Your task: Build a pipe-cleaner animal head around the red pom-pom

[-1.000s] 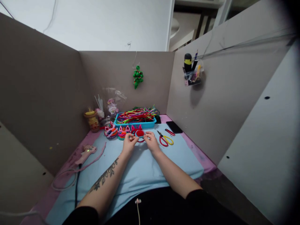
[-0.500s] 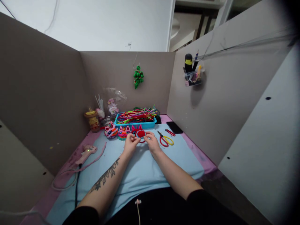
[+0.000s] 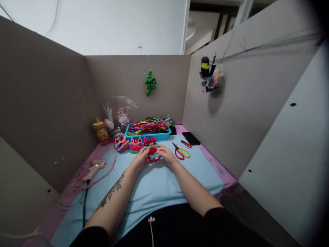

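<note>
While the left hand (image 3: 141, 159) and right hand (image 3: 166, 154) pinch opposite sides of a red piece (image 3: 153, 151) over the cloth-covered tabletop (image 3: 164, 187), it looks light, soft and easily crushed, probably best held by its edges; beyond sit fuzzy eared figures (image 3: 136, 146) and a blue tray (image 3: 156, 137) of colourful strands (image 3: 151, 126)

I'm counting: three multicoloured fuzzy eared figures (image 3: 135, 145) | one red fuzzy piece (image 3: 153, 151) | one red-and-yellow-handled scissors pair (image 3: 177, 148) | one flat black phone (image 3: 191, 138)
</note>
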`<control>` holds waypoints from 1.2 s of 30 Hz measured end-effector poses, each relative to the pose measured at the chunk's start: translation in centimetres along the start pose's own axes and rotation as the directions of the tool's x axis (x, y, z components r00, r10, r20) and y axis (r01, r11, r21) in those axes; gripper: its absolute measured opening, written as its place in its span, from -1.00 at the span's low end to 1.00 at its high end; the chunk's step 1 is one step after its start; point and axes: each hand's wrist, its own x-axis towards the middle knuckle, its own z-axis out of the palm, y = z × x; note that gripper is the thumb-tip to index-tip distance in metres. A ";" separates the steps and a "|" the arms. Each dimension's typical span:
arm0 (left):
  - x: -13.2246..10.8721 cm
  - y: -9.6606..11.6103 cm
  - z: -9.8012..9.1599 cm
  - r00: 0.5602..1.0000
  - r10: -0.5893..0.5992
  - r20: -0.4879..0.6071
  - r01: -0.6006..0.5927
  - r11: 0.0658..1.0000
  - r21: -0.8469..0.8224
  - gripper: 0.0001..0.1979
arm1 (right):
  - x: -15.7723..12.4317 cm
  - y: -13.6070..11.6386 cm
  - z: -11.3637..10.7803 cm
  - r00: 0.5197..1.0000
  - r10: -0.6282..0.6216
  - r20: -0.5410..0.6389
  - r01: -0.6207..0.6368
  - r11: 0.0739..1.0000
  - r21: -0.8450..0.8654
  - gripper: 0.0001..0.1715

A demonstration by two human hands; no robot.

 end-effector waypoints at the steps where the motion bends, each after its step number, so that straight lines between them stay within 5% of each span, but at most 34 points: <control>1: -0.2 0.1 0.0 0.998 -0.037 0.046 0.038 0.999 -0.021 -0.57 | -0.1 0.0 0.1 0.999 -0.008 0.040 0.008 1.000 -0.020 -0.71; 4: -0.3 0.4 -0.3 0.992 -0.074 0.104 0.084 0.992 -0.095 -0.58 | -0.2 0.4 0.2 0.997 -0.064 0.045 0.069 0.992 -0.108 -0.74; 11: 0.7 0.1 -0.9 0.997 0.033 0.063 -0.016 0.966 -0.257 -0.49 | 0.0 1.7 0.3 0.991 -0.131 -0.026 0.122 0.969 -0.213 -0.78; 16: 1.1 -0.4 -0.8 0.995 0.097 0.014 -0.088 0.950 -0.301 -0.48 | -0.3 1.2 0.5 0.970 -0.169 -0.173 0.128 0.966 -0.225 -0.72; 22: 0.1 0.1 0.3 0.988 0.116 0.104 -0.080 0.951 -0.299 -0.49 | -0.1 1.5 1.2 0.996 -0.067 -0.063 0.061 0.994 -0.095 -0.68; 27: -0.4 0.0 0.5 0.973 0.066 0.220 -0.009 0.969 -0.247 -0.46 | -0.1 1.5 1.3 0.993 -0.030 -0.117 0.030 1.000 -0.003 -0.65; 36: -0.2 -0.2 0.2 0.977 0.048 0.209 0.003 0.972 -0.234 -0.48 | -0.4 1.3 1.3 0.986 -0.156 -0.066 0.148 0.983 -0.109 -0.72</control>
